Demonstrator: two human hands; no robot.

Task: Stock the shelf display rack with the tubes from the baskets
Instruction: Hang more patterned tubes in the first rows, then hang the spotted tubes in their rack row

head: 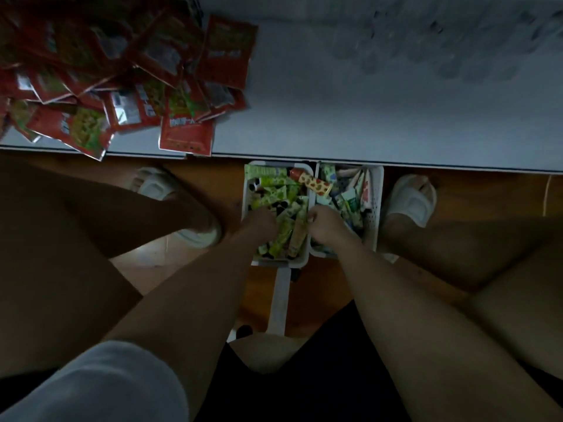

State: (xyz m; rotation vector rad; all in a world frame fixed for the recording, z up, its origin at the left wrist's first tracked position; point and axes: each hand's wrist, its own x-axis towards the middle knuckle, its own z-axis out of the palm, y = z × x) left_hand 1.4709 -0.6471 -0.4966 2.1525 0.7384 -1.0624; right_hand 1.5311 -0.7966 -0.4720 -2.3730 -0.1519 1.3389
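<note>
Two white baskets stand side by side on the floor between my feet. The left basket (pixel 307 178) is full of green tubes (pixel 283 236); the right basket (pixel 376 202) holds mixed white, green and red tubes (pixel 350 202). My left hand (pixel 259 223) reaches into the left basket with curled fingers among the green tubes. My right hand (pixel 324 225) is over the divide between the baskets and pinches a green tube at its tip. The view is dark, so the left hand's grip is unclear.
A grey table (pixel 365 102) runs across the top, its edge just above the baskets. A heap of red snack packets (pixel 122 80) lies on its left part. My feet in white slippers (pixel 411 202) flank the baskets. A white stool leg (pixel 281 296) lies below them.
</note>
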